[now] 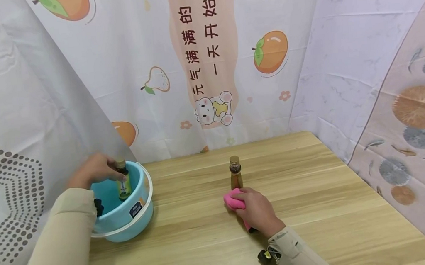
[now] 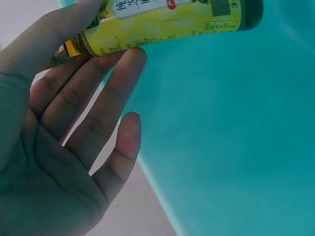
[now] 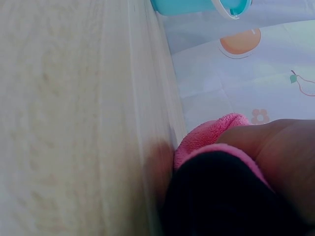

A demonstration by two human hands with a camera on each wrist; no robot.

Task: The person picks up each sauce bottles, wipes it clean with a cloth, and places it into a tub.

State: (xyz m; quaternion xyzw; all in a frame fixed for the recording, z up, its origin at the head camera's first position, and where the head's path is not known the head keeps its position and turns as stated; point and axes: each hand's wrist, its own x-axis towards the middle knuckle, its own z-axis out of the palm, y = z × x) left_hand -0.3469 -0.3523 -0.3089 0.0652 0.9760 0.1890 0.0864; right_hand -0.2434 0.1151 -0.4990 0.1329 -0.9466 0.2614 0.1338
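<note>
My left hand (image 1: 95, 171) is inside the light blue bucket (image 1: 147, 199) at the left, its thumb and fingers pinching a small bottle (image 1: 124, 186). That bottle has a gold cap and a yellow-green label; in the left wrist view the label (image 2: 167, 24) spans the top, with the little finger held away from it. On the table my right hand (image 1: 258, 213) grips a pink cloth (image 1: 234, 200). Black material edged in pink fills the lower part of the right wrist view, beside the cloth (image 3: 206, 135). Just beyond that hand stands an upright brown glass bottle (image 1: 236, 174) with a gold cap, its base hidden.
The wooden table (image 1: 190, 234) meets a printed curtain (image 1: 152, 129) at its back edge. Pale cloth hangs along the left and right sides. A white handle (image 1: 150, 183) curves round the bucket. Small black gear (image 1: 264, 257) sits at the right wrist.
</note>
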